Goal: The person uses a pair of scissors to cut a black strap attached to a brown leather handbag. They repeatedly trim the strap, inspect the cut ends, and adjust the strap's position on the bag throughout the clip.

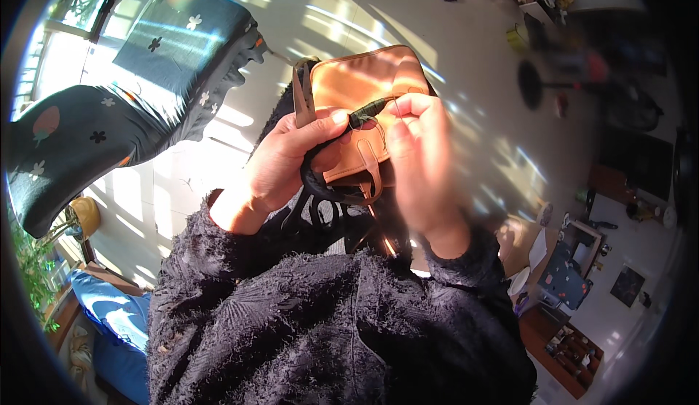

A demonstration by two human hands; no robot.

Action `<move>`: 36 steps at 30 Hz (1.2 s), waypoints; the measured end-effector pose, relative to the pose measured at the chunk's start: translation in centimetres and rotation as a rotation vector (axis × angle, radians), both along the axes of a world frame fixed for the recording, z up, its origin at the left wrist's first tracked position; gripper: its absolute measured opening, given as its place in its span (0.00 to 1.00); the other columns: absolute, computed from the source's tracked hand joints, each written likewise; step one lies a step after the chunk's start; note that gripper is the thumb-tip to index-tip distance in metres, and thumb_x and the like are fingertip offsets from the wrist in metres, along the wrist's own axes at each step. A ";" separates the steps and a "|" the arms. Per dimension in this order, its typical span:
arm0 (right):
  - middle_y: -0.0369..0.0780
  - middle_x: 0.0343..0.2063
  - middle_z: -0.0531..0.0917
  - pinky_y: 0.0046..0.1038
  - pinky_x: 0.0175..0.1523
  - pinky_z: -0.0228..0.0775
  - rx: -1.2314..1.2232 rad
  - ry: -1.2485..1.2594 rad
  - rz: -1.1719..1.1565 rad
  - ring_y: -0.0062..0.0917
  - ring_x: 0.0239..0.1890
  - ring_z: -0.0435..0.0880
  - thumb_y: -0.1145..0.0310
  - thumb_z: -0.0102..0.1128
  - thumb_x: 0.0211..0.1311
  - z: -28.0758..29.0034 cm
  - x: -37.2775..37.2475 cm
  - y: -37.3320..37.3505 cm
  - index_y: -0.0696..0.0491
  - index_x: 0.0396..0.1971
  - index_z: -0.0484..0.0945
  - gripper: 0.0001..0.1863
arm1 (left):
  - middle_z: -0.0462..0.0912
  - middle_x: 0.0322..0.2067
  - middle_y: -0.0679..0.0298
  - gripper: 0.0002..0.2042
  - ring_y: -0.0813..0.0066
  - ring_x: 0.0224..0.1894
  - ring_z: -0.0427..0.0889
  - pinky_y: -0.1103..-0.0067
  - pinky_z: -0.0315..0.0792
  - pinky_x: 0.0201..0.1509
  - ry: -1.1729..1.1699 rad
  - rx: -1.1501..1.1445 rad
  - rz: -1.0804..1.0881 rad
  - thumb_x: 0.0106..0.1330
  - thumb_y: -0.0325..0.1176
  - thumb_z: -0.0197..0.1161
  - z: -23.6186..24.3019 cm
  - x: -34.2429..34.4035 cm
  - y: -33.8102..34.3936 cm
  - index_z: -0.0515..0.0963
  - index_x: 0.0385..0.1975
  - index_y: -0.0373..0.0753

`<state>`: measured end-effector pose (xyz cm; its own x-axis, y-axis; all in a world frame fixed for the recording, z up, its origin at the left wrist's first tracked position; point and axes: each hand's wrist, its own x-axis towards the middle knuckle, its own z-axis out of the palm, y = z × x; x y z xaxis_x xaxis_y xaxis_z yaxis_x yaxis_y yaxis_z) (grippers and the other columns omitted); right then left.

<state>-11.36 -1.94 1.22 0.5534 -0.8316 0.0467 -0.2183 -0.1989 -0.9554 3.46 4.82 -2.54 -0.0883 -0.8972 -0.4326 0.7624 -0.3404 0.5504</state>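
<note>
A tan leather bag point(364, 66) rests on my lap in the sunlight. My left hand point(287, 154) is closed around a black curved strap point(313, 179), thumb on top. Its upper end is a dark green wrapped section point(368, 112), coiled round with cord or thread. From the same hand a pair of scissors point(303, 95) sticks up, blades slightly apart; its handles are hidden by the palm. My right hand point(422, 157), a little blurred, pinches a thin dark thread point(393, 103) at the end of the wrapping. A tan leather loop point(370, 161) hangs at the bag's front.
A sofa with a grey-green patterned cover point(175, 48) stands at the far left. A yellow rounded object point(86, 217) and blue fabric point(113, 307) lie at the left. Sun-striped pale tile floor point(342, 12) stretches ahead. Furniture and a black round-ended object point(530, 84) are at the right.
</note>
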 end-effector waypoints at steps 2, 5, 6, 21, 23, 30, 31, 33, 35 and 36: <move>0.40 0.23 0.73 0.24 0.31 0.65 -0.166 0.049 -0.014 0.23 0.23 0.70 0.75 0.45 0.65 -0.6 -0.2 -0.3 0.59 0.34 0.65 0.03 | 0.61 0.17 0.73 0.14 0.87 0.17 0.57 0.87 0.50 0.19 -0.001 0.002 -0.005 0.67 0.36 0.51 0.1 0.0 0.0 0.73 0.40 0.29; 0.41 0.24 0.74 0.25 0.32 0.65 -0.182 0.117 0.083 0.26 0.24 0.72 0.76 0.45 0.64 -0.2 -1.0 -0.4 0.58 0.33 0.66 0.02 | 0.61 0.18 0.73 0.14 0.87 0.17 0.57 0.87 0.50 0.19 0.001 -0.007 -0.013 0.67 0.36 0.51 -0.1 0.1 0.1 0.73 0.40 0.29; 0.42 0.23 0.74 0.26 0.32 0.66 -0.183 0.104 0.085 0.28 0.24 0.73 0.76 0.45 0.64 -0.1 -0.9 -0.3 0.58 0.31 0.66 0.02 | 0.61 0.18 0.73 0.14 0.87 0.17 0.57 0.87 0.50 0.19 0.003 -0.001 -0.008 0.67 0.35 0.51 -0.1 0.1 0.1 0.73 0.40 0.30; 0.42 0.23 0.72 0.26 0.32 0.67 0.052 0.088 0.102 0.28 0.24 0.73 0.77 0.47 0.63 -1.3 -1.2 -0.1 0.58 0.30 0.66 0.02 | 0.62 0.17 0.75 0.09 0.87 0.18 0.58 0.87 0.50 0.20 0.001 -0.005 -0.016 0.66 0.34 0.52 0.0 0.2 0.1 0.73 0.32 0.35; 0.41 0.22 0.72 0.25 0.32 0.66 0.045 0.043 0.097 0.26 0.24 0.73 0.77 0.47 0.63 -1.8 -1.2 -0.1 0.58 0.30 0.66 0.02 | 0.61 0.17 0.74 0.09 0.87 0.18 0.58 0.86 0.50 0.19 -0.003 0.000 -0.012 0.66 0.34 0.52 0.0 0.1 0.0 0.73 0.34 0.33; 0.38 0.22 0.72 0.21 0.31 0.64 0.022 0.016 0.093 0.18 0.24 0.70 0.77 0.45 0.65 -1.4 -0.9 0.0 0.58 0.31 0.66 0.02 | 0.61 0.17 0.74 0.08 0.87 0.17 0.57 0.86 0.49 0.19 0.029 -0.027 -0.019 0.66 0.34 0.52 0.0 0.1 0.1 0.70 0.29 0.36; 0.37 0.22 0.72 0.20 0.31 0.64 0.071 0.008 0.100 0.17 0.25 0.70 0.76 0.45 0.65 -1.4 -0.9 0.1 0.58 0.31 0.66 0.03 | 0.61 0.17 0.74 0.08 0.87 0.17 0.57 0.86 0.49 0.19 0.031 -0.027 -0.019 0.66 0.34 0.52 0.0 0.2 0.1 0.70 0.29 0.36; 0.35 0.23 0.72 0.19 0.32 0.63 0.170 -0.008 0.112 0.15 0.26 0.70 0.76 0.45 0.66 -1.0 -0.8 0.1 0.58 0.31 0.66 0.03 | 0.61 0.17 0.74 0.09 0.87 0.17 0.57 0.86 0.49 0.19 0.024 -0.018 -0.021 0.66 0.34 0.52 0.1 0.2 0.1 0.70 0.28 0.36; 0.33 0.23 0.70 0.17 0.31 0.62 0.299 -0.100 0.112 0.13 0.25 0.68 0.74 0.44 0.67 -0.8 -0.7 0.3 0.58 0.32 0.66 0.04 | 0.61 0.17 0.74 0.09 0.87 0.17 0.57 0.87 0.49 0.19 0.007 -0.010 -0.016 0.66 0.35 0.52 0.0 0.1 0.1 0.70 0.29 0.36; 0.32 0.23 0.70 0.16 0.31 0.61 0.363 -0.146 0.112 0.12 0.25 0.67 0.74 0.43 0.67 -0.7 -0.6 0.3 0.57 0.33 0.66 0.04 | 0.61 0.17 0.74 0.09 0.87 0.17 0.57 0.87 0.49 0.19 -0.006 -0.006 -0.010 0.66 0.35 0.52 0.1 0.0 0.0 0.71 0.30 0.35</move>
